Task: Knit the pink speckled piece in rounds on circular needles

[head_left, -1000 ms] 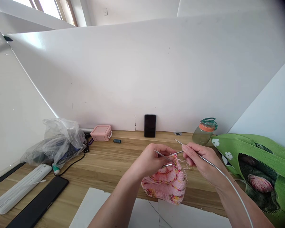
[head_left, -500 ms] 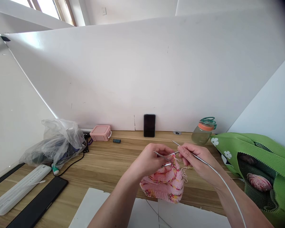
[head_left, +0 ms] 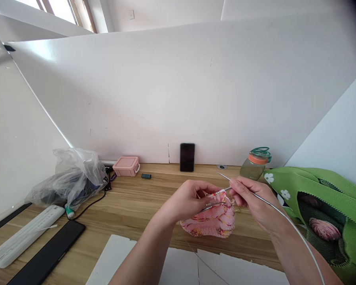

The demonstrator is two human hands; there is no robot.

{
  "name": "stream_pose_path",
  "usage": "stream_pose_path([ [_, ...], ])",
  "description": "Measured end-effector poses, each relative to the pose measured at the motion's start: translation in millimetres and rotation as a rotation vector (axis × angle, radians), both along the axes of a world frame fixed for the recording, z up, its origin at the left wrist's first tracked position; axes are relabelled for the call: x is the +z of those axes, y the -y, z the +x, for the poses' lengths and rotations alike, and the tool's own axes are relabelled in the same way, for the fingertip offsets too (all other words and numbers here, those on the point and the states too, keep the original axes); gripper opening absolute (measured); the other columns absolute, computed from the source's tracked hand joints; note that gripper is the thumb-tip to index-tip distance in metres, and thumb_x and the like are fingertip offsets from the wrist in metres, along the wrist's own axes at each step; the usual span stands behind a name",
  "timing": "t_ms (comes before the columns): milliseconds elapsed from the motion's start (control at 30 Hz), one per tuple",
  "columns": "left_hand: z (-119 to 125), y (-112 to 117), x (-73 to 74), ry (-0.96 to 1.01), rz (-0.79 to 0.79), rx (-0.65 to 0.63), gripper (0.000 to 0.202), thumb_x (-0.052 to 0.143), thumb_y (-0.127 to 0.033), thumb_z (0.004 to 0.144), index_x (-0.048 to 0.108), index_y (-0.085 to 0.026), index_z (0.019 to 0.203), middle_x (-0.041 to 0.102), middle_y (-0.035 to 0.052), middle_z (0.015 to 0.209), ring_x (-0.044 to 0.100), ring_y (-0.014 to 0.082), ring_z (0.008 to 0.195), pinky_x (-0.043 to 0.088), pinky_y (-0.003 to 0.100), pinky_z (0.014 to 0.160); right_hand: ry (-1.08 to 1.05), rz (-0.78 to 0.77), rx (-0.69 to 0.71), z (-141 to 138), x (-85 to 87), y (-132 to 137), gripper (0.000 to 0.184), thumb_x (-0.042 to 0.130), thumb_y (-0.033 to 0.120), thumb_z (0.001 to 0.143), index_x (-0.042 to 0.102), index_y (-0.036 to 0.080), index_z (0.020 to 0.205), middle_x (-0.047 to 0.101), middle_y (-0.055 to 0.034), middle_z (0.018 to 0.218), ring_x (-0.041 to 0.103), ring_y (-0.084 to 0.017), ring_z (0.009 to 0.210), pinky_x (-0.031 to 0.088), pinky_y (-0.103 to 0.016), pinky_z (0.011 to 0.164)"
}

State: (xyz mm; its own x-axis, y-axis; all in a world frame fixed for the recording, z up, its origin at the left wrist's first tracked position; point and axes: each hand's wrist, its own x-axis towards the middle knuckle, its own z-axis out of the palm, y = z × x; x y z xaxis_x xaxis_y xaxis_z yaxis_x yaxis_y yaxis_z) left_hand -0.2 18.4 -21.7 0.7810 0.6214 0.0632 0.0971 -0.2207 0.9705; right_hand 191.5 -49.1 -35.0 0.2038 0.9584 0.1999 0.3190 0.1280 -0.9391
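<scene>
Two bare hands meet over the counter, working at one piece of pink knitting with yellow and dark red flecks. It hangs below the left hand, near the middle of the counter and above a white board. The left hand is mostly closed, its fingers and thumb gripping the knitting's upper edge, where white and pink stitches sit in a row. The right hand is closed too, thumb and fingers pinching one metal needle whose bare tip points up and left; a silvery cord runs from it along the right forearm. More needle shows by the left hand, but the fingers cover too much to count the pieces. Loose yarn dangles between the knitting and the right hand.

Around them are one phone propped upright against the wall, one flat black device, one white power strip, one clear plastic bag, one pink box, one small dark cylinder and one bottle. One green bag at the right holds one clearly visible pink yarn ball.
</scene>
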Motion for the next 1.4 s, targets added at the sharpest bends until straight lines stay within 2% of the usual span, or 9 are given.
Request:
stream_pose_path([
  [133,-1,-1,0.3,0.034,-0.019,-0.051,0.032,0.063,-0.03,0.083,0.072,-0.015,0.109,0.072,0.0083,0.094,0.059,0.0145,0.076,0.041,0.022,0.064,-0.017,0.013,-0.014,1,-3.5,-1,0.044,0.055,0.055,0.088,0.057,0.019,0.063,0.046,0.0024,0.051,0.041,-0.011,0.052,0.032,-0.025,0.051],
  [233,-1,-2,0.1,0.001,-0.038,-0.022,0.03,0.062,-0.024,0.081,0.072,-0.013,0.108,0.072,0.0101,0.096,0.063,0.0171,0.079,0.045,0.024,0.067,-0.032,0.038,-0.044,4,-7.5,-3,0.043,0.056,0.055,0.087,0.057,0.019,0.063,0.046,0.0024,0.053,0.041,-0.011,0.052,0.031,-0.025,0.05],
  [367,-3,-3,-0.4,0.004,-0.063,-0.01,0.031,0.062,-0.026,0.082,0.072,-0.013,0.108,0.073,0.0113,0.098,0.064,0.0177,0.08,0.047,0.025,0.069,-0.094,0.062,-0.091,7,-9.7,-4,0.042,0.058,0.053,0.086,0.056,0.019,0.061,0.044,0.003,0.05,0.041,-0.011,0.052,0.031,-0.025,0.051],
  [567,-6,-4,2.5,-0.046,-0.003,0.058,0.031,0.064,-0.028,0.08,0.072,-0.013,0.106,0.072,0.0082,0.09,0.06,0.0139,0.071,0.042,0.021,0.06,-0.279,0.079,-0.14,5,-3.7,-4,0.042,0.064,0.053,0.082,0.059,0.019,0.06,0.042,0.0039,0.049,0.038,-0.01,0.051,0.029,-0.024,0.049],
  [733,-4,-3,5.9,-0.013,0.015,0.039,0.03,0.058,-0.03,0.084,0.072,-0.012,0.103,0.071,0.0082,0.095,0.059,0.0152,0.079,0.043,0.023,0.067,-0.309,0.065,-0.137,3,-1.5,-5,0.041,0.066,0.053,0.081,0.059,0.018,0.06,0.041,0.0043,0.048,0.037,-0.009,0.051,0.027,-0.024,0.05],
  [967,-4,-7,-2.1,-0.048,0.095,0.027,0.035,0.055,-0.041,0.087,0.071,-0.01,0.094,0.06,0.0015,0.072,0.043,0.0103,0.063,0.032,0.022,0.057,-0.247,0.082,-0.159,4,-5.0,-6,0.043,0.066,0.055,0.08,0.058,0.018,0.058,0.041,0.0047,0.045,0.036,-0.008,0.049,0.026,-0.024,0.049],
  [1100,-4,-7,-3.2,-0.041,0.115,0.019,0.032,0.051,-0.036,0.089,0.071,-0.013,0.096,0.06,0.0012,0.076,0.044,0.0111,0.066,0.033,0.022,0.059,-0.193,0.069,-0.159,0,-5.6,-7,0.046,0.064,0.057,0.08,0.058,0.018,0.057,0.042,0.0041,0.044,0.038,-0.009,0.049,0.028,-0.024,0.049],
  [1267,-3,-2,0.2,-0.087,0.157,0.02,0.03,0.051,-0.034,0.089,0.073,-0.015,0.097,0.06,0.0003,0.074,0.044,0.0108,0.064,0.033,0.022,0.059,-0.143,0.024,-0.091,-10,-3.8,-6,0.049,0.062,0.058,0.081,0.057,0.018,0.054,0.044,0.0033,0.044,0.037,-0.008,0.048,0.03,-0.023,0.049],
  [1400,-2,-2,1.0,-0.059,0.148,0.112,0.032,0.057,-0.037,0.086,0.071,-0.017,0.106,0.068,0.0043,0.091,0.05,0.0122,0.068,0.038,0.023,0.062,-0.253,0.06,-0.132,-8,-3.9,-7,0.046,0.067,0.056,0.077,0.059,0.017,0.054,0.044,0.0036,0.043,0.039,-0.007,0.047,0.03,-0.021,0.047],
])
